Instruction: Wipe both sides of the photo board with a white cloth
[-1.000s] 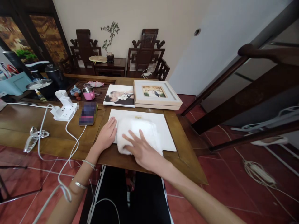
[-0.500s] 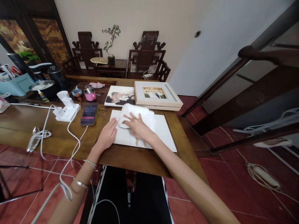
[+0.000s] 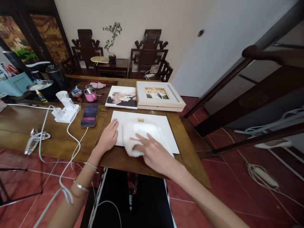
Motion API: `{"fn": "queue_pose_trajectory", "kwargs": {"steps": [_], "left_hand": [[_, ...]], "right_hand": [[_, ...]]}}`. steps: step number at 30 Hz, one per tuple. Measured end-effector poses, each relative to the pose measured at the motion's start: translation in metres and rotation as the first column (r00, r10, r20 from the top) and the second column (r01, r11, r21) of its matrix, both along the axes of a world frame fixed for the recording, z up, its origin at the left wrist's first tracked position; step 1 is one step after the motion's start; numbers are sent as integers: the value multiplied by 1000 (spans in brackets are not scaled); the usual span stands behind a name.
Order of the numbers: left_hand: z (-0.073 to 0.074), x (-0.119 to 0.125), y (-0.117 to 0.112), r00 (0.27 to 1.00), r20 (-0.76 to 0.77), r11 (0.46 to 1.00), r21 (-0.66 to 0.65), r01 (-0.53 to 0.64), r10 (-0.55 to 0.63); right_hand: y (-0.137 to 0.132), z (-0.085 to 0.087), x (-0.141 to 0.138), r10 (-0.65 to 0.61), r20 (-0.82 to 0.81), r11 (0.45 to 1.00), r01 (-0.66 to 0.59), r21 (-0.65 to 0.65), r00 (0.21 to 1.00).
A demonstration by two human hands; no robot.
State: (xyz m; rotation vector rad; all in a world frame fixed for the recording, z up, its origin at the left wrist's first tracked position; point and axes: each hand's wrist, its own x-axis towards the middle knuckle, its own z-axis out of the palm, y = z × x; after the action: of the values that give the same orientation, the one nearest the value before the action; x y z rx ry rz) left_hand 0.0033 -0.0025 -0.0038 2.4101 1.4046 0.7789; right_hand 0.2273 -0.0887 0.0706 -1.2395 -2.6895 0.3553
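Observation:
A white rectangular panel (image 3: 167, 129) lies flat on the wooden table, with a small gold-coloured metal hanger (image 3: 141, 120) near its far edge. My left hand (image 3: 108, 135) rests flat at the panel's left edge, fingers stretched out. Under my right hand (image 3: 154, 153) is a folded, fluffy white cloth (image 3: 140, 129), pressed against the near part of the panel. The thumb side tucks into a fold of the cloth, and the hand is slightly blurred. Part of the cloth overhangs the panel's near edge.
Behind the panel lie a photo print (image 3: 122, 96) and a pale framed picture (image 3: 160, 95). To the left are a phone (image 3: 89, 115), a white power strip (image 3: 65, 113) with loose cables, a clear hair claw (image 3: 35, 141) and a pink cup (image 3: 90, 95).
My right hand has pulled the cloth towards me, from the panel's far part to its near edge. This uncovers the metal hanger. My left hand stays in place.

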Motion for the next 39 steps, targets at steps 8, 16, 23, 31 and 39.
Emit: {"fn": "queue_pose_trajectory", "kwargs": {"steps": [8, 16, 23, 31, 39], "left_hand": [[13, 1, -10, 983, 184, 998, -50, 26, -17], [21, -1, -15, 888, 458, 999, 5, -34, 28], [9, 6, -11, 978, 199, 994, -96, -51, 69], [2, 5, -6, 994, 105, 999, -10, -36, 36], [3, 4, -5, 995, 89, 999, 17, -37, 35]], "right_hand": [[84, -18, -25, -279, 66, 957, 271, 108, 958], [28, -12, -59, 163, 67, 982, -168, 85, 984], [11, 1, -6, 18, 54, 1000, -18, -11, 998], [99, -3, -24, -130, -123, 991, 128, -28, 984], [137, -2, -61, -139, -183, 990, 137, -23, 973]]}}
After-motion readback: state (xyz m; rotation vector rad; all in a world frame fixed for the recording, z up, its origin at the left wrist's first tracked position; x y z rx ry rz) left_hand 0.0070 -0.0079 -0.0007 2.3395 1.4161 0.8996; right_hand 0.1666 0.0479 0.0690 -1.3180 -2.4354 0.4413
